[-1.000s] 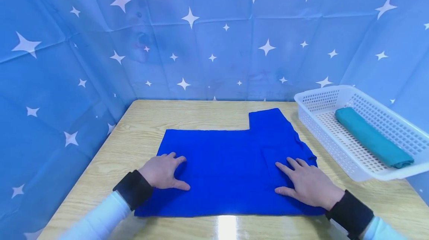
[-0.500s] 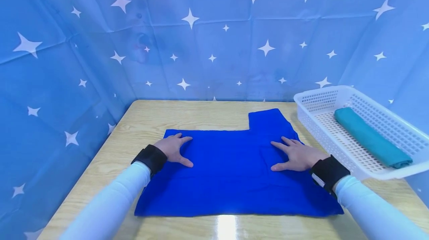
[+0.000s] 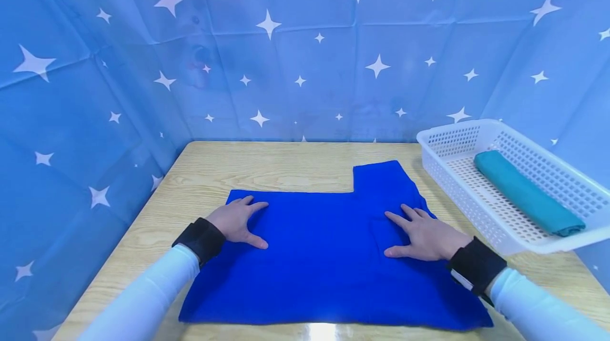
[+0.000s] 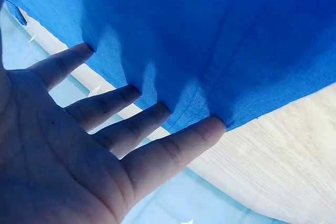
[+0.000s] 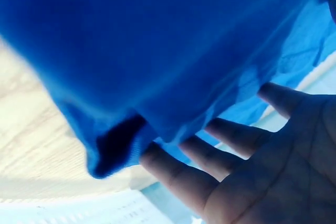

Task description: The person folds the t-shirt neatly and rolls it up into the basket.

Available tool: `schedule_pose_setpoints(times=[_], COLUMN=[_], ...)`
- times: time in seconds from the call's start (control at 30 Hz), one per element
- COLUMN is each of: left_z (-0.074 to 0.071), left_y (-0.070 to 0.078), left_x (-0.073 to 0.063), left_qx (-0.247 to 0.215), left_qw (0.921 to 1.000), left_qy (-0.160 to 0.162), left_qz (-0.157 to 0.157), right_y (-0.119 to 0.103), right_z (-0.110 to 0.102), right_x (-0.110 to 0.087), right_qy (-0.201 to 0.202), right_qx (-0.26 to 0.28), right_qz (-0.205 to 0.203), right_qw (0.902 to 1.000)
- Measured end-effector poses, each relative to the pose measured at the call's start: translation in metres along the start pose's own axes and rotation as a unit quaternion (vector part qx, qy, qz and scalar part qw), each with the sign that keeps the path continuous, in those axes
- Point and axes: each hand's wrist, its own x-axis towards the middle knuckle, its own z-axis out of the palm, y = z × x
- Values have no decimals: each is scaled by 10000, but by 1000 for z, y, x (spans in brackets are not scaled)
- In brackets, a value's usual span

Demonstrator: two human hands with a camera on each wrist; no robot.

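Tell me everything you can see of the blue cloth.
The blue cloth is plain, deep blue and looks like soft woven fabric. It lies spread mostly flat on the wood-grain table, roughly rectangular, with a smaller flap jutting out at the far right. Faint creases cross its right part, and its right edge looks rumpled. The left hand and right hand touch it with spread fingers.

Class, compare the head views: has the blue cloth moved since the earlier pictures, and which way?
Yes. The blue cloth has shifted slightly toward the near side: its back edge now lies farther from the far edge of the table.
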Motion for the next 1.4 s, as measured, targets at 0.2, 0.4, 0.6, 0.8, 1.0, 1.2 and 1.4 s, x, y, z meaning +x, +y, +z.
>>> schedule_pose_setpoints(times=[0.2, 0.4, 0.6, 0.8, 1.0, 1.2, 1.4], left_z=[-10, -27, -22, -11, -8, -7, -8], left_y=[0, -10, -33, -51, -56, -59, -58], left_x=[1, 18, 36, 35, 39, 42, 39], left_qx=[-64, 62, 301, 484, 452, 457, 462], left_qw=[9999, 9999, 9972, 9932, 9886, 9844, 9805], left_qy=[-124, 99, 686, 1045, 1421, 1692, 1908], left_qz=[-25, -95, -79, -151, -203, -154, 24], right_y=[-2, 13, 44, 61, 63, 64, 66], right_z=[-23, -56, -54, -38, -35, -32, -29], right_x=[11, 56, 100, 118, 120, 119, 114], right_qy=[-134, 360, 1039, 1255, 1632, 1685, 1919], right_qx=[-13, -101, -147, 27, 99, 586, 894], right_qz=[26, 303, 1167, 1507, 1552, 1679, 1732], right_qw=[9999, 9988, 9876, 9806, 9743, 9695, 9619])
